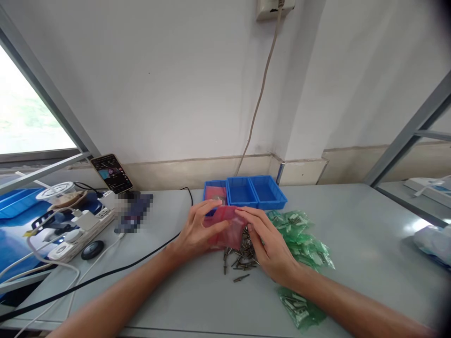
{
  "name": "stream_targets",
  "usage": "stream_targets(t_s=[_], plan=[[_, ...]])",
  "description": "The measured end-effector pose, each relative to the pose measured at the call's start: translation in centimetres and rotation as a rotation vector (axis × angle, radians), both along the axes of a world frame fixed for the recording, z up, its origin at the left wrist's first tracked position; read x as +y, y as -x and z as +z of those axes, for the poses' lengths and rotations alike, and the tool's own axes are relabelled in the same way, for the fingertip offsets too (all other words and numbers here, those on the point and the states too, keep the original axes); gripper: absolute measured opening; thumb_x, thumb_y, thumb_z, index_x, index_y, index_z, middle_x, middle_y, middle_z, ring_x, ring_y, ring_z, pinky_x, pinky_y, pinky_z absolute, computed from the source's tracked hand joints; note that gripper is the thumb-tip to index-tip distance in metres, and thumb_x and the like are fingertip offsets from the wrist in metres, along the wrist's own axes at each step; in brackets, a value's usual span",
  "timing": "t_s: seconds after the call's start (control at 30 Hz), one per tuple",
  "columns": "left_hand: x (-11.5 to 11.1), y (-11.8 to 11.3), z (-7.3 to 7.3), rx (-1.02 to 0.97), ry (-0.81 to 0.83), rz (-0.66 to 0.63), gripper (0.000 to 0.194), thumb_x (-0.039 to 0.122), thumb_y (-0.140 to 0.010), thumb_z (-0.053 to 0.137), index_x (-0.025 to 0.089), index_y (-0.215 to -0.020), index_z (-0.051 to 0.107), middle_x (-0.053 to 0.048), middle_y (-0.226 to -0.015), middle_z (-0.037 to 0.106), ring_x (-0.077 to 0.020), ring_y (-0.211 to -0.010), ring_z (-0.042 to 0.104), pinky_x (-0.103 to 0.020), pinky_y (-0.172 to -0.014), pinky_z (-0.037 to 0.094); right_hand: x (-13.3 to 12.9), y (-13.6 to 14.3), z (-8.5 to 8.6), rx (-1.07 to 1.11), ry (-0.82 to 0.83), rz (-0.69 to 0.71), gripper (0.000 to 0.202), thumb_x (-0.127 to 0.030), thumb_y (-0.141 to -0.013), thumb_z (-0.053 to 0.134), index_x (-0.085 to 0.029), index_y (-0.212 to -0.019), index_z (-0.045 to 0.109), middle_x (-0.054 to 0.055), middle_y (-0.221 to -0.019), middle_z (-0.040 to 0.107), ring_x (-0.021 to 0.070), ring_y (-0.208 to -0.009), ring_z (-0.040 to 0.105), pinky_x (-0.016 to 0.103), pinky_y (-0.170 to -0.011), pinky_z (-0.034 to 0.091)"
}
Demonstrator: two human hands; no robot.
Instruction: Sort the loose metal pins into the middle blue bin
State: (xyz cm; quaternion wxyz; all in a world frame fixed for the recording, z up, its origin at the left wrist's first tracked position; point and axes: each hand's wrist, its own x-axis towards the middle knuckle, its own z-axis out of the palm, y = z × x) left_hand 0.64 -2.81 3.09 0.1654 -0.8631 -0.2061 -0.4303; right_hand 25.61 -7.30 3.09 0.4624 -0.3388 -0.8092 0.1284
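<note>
Between my hands is a pink plastic bag [230, 232], held above the table in front of the blue bins. My left hand [199, 227] grips its left side, thumb across the front. My right hand [266, 239] has its fingers closed at the bag's upper right edge. Below the bag lies a loose pile of small metal pins [243, 258], partly hidden by the bag and my right hand. One pin [241, 278] lies apart, nearer the front. Beside my right hand are green plastic bags [298, 230] with metal pieces in them; another green bag [299, 307] lies near my right forearm.
Blue bins [269, 192] stand against the wall, the left one holding pink bags [215, 192]. A black cable [141, 260] crosses the table at left. A phone [112, 173] on a stand, a power strip [82, 234] and a black mouse [92, 249] are further left.
</note>
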Motion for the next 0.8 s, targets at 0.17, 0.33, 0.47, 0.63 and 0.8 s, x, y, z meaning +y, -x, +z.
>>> stream_targets(t_s=[0.17,0.33,0.47,0.63,0.8], plan=[[0.0,0.0,-0.1,-0.104,0.094,-0.008,0.027,0.034,-0.092,0.081,0.027,-0.118,0.075,-0.012,-0.149,0.049,-0.0344,-0.134,0.050,-0.055,-0.113,0.046,0.1,0.2,-0.3,-0.057,0.032,-0.025,0.054,-0.010,-0.106,0.039,-0.033,-0.155,0.047,0.010,-0.157,0.046,0.0248,-0.141,0.053,0.046,-0.117,0.049],[-0.6,-0.5,0.3,-0.150,0.342,-0.054,0.013,0.025,-0.102,0.067,0.023,-0.112,0.075,-0.010,-0.121,0.066,-0.0248,-0.115,0.059,-0.044,-0.103,0.051,0.3,0.1,-0.2,-0.105,0.037,-0.013,0.025,-0.020,-0.106,0.054,-0.026,-0.128,0.062,0.011,-0.132,0.063,0.0263,-0.118,0.064,0.044,-0.100,0.057],[-0.4,-0.7,0.2,-0.236,0.484,-0.039,0.015,0.034,-0.102,0.067,0.021,-0.106,0.074,-0.010,-0.118,0.066,-0.0249,-0.112,0.061,-0.041,-0.100,0.052,0.2,0.0,0.1,-0.108,0.003,0.017,0.014,-0.019,-0.107,0.053,-0.024,-0.108,0.066,0.010,-0.115,0.068,0.0252,-0.108,0.064,0.044,-0.095,0.055],[0.1,-0.6,-0.1,-0.320,0.598,0.007,0.021,0.038,-0.103,0.065,0.021,-0.114,0.071,-0.009,-0.118,0.066,-0.0255,-0.110,0.064,-0.043,-0.099,0.054,-0.3,0.0,0.6,-0.130,-0.088,0.010,0.019,-0.019,-0.104,0.057,-0.024,-0.115,0.072,0.013,-0.148,0.054,0.0259,-0.111,0.060,0.047,-0.096,0.054],[0.0,-0.6,0.3,-0.301,0.609,-0.019,0.022,0.039,-0.102,0.067,0.020,-0.112,0.071,-0.011,-0.121,0.065,-0.0261,-0.114,0.064,-0.044,-0.102,0.055,-0.6,0.0,1.2,-0.197,-0.177,0.015,0.019,-0.017,-0.102,0.058,-0.024,-0.111,0.074,0.009,-0.164,0.045,0.0298,-0.120,0.056,0.053,-0.101,0.052]])
